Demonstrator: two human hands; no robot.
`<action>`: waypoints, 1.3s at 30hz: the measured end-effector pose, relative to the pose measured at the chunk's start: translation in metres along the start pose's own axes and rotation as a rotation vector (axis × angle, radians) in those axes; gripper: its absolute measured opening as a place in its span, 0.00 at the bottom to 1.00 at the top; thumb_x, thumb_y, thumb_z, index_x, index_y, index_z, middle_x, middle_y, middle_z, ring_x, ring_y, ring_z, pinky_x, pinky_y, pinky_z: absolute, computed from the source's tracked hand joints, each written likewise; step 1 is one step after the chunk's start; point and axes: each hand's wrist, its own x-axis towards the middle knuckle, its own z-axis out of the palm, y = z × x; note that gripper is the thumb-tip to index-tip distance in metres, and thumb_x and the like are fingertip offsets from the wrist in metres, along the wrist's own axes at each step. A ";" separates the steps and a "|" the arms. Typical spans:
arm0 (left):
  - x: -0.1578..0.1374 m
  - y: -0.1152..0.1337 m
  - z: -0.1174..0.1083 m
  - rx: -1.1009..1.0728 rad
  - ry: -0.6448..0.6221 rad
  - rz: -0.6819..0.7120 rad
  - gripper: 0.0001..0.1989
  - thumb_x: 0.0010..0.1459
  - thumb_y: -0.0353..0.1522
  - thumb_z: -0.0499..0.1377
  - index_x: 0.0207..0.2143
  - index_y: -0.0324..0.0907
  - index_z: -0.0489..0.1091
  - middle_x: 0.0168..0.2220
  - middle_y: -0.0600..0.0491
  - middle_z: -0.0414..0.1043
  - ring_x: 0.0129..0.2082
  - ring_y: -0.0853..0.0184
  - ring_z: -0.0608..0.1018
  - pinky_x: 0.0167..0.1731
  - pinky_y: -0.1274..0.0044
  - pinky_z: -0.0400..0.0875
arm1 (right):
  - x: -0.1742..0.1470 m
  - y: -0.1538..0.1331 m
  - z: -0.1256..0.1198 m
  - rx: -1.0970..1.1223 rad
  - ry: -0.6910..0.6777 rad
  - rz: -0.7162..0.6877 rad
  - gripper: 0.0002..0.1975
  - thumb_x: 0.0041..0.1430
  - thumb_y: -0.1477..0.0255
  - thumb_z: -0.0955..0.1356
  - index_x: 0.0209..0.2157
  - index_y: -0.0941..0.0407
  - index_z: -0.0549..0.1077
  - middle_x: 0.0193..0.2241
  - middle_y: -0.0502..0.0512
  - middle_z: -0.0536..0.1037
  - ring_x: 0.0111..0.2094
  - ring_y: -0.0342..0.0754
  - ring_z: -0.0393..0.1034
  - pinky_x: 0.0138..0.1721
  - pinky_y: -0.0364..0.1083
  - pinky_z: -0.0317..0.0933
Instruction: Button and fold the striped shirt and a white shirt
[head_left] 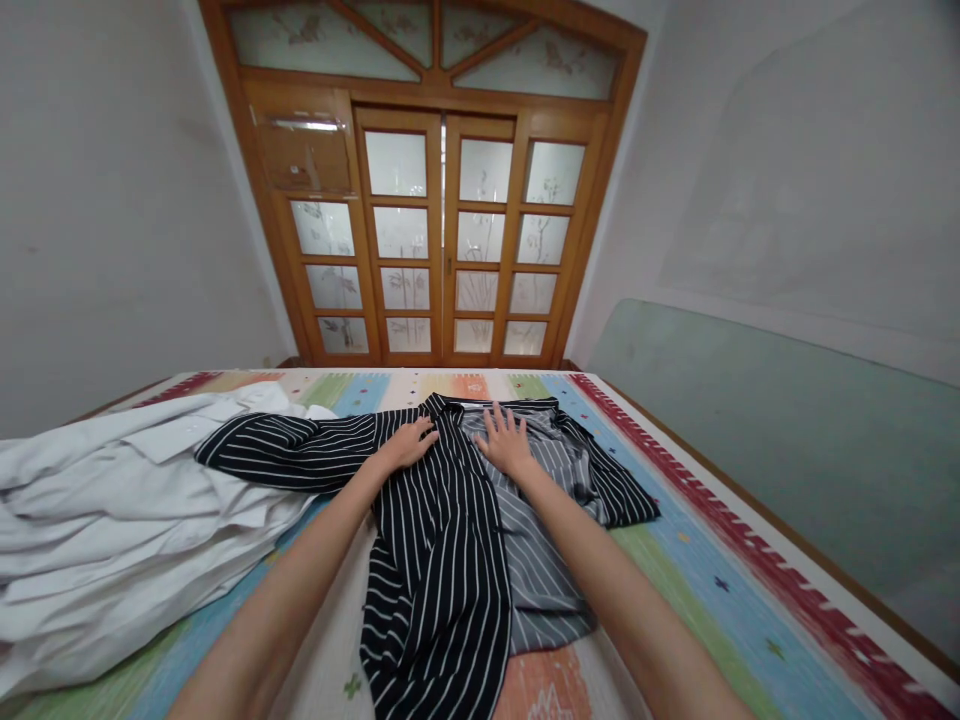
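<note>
Both grips are flat rather than closed: my left hand (409,443) presses palm-down, fingers loosely bent, on the dark front panel of the black long-sleeved shirt with thin white stripes (442,540), and my right hand (506,440) lies with fingers spread on its paler grey inner side, just beside the collar. That shirt is spread open on the bed with a multicoloured patterned cover (697,530); its long axis runs from the collar at the far end to the hem near me, with one sleeve stretched out to my left. A crumpled white shirt (127,520) lies left of it, touching that sleeve. Beyond the bed stands a wooden door with frosted glass panes (442,240).
</note>
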 end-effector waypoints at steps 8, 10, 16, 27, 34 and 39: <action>-0.124 -0.005 -0.023 -0.145 0.176 0.275 0.13 0.62 0.33 0.49 0.42 0.42 0.71 0.51 0.46 0.73 0.54 0.61 0.72 0.58 0.66 0.63 | -0.064 0.066 -0.028 0.098 0.136 -0.172 0.28 0.65 0.64 0.58 0.63 0.60 0.58 0.66 0.67 0.52 0.65 0.61 0.47 0.62 0.59 0.44; -0.162 -0.003 -0.027 -0.166 0.199 0.272 0.11 0.61 0.31 0.48 0.38 0.44 0.70 0.45 0.48 0.74 0.48 0.62 0.74 0.51 0.68 0.68 | -0.092 0.087 -0.037 0.163 0.279 -0.201 0.22 0.63 0.67 0.59 0.56 0.60 0.66 0.58 0.68 0.64 0.59 0.60 0.56 0.59 0.58 0.50; -0.257 0.005 -0.021 -0.197 0.144 0.147 0.07 0.57 0.30 0.52 0.36 0.47 0.70 0.39 0.52 0.73 0.41 0.62 0.75 0.44 0.70 0.71 | -0.182 0.123 -0.049 0.248 0.261 -0.149 0.05 0.53 0.70 0.63 0.26 0.54 0.68 0.29 0.57 0.72 0.35 0.54 0.67 0.40 0.52 0.62; -0.257 0.033 0.015 -0.235 0.215 0.107 0.20 0.53 0.36 0.60 0.50 0.46 0.70 0.51 0.47 0.72 0.52 0.54 0.71 0.53 0.59 0.65 | -0.217 0.090 -0.043 0.499 0.059 -0.279 0.11 0.55 0.70 0.63 0.37 0.55 0.75 0.42 0.61 0.73 0.46 0.55 0.66 0.51 0.54 0.61; -0.235 0.057 0.010 -0.462 0.270 0.034 0.11 0.60 0.34 0.52 0.33 0.45 0.74 0.38 0.50 0.77 0.42 0.60 0.75 0.47 0.64 0.70 | -0.202 0.077 -0.050 0.793 0.228 -0.081 0.14 0.57 0.65 0.62 0.36 0.55 0.77 0.44 0.60 0.71 0.45 0.53 0.68 0.43 0.50 0.66; -0.236 0.064 0.000 -0.609 0.214 0.039 0.12 0.60 0.37 0.53 0.37 0.45 0.75 0.37 0.51 0.78 0.39 0.62 0.78 0.45 0.67 0.73 | -0.200 0.084 -0.064 0.904 0.275 -0.012 0.14 0.59 0.61 0.63 0.36 0.54 0.75 0.38 0.56 0.75 0.41 0.52 0.70 0.41 0.49 0.66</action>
